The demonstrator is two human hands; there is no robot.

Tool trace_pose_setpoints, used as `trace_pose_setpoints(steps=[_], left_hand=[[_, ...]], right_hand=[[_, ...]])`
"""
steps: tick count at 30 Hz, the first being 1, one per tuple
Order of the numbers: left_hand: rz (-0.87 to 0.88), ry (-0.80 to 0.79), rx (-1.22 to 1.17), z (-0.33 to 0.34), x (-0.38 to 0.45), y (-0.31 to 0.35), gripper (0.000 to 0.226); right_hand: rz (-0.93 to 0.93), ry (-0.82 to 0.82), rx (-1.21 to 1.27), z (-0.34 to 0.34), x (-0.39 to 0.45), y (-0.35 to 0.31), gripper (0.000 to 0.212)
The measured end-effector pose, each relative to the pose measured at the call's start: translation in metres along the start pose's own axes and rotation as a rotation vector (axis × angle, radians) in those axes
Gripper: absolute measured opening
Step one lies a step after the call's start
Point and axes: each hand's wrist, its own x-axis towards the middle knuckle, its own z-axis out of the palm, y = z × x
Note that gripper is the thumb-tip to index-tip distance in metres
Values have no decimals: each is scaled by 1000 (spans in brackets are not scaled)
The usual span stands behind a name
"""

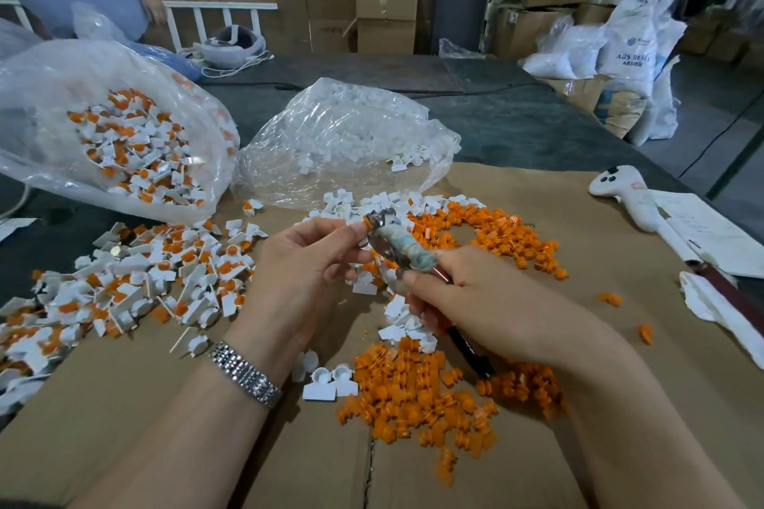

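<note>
Orange plastic plug point(366, 224) sits pinched between the thumb and forefinger of your left hand point(302, 264), raised above the brown cardboard sheet point(599, 364) that covers the dark tabletop point(516, 124). Your right hand point(475, 302) grips the tape-wrapped metal hand tool point(395, 250), fingers curled round its handle; the tool's metal head touches the plug. Loose orange plugs point(426, 397) lie heaped below the hands, with a second heap point(500, 238) behind the tool. Assembled white-and-orange caps point(124, 281) spread to your left, just beside the clear plastic bag point(111, 136) holding more of them. A second clear bag point(343, 136) of plain white caps lies behind the hands
</note>
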Motion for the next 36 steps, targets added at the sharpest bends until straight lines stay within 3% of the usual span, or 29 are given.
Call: trace_pose_setpoints(steps=[13,17,19,24,26,30,36], left_hand=[[-3,16,-70,-3,2,-1,13],[19,37,-42,-3,4,2,2],[41,50,-15,-4,3,4,11],[116,9,130,-5,-3,6,16],[112,18,160,-4,-4,7,11],[137,19,273,-4,-6,7,3],[131,10,288,-4,-3,6,6]], right_hand=[[-43,235,-159,30,13,-1,35],[18,78,165,18,8,-1,42],[72,-6,380,6,4,3,50],[78,113,545,-13,2,18,42],[96,201,442,-15,4,22,46],[86,489,-124,-12,15,35,39],[328,470,-562,-7,29,56,56]])
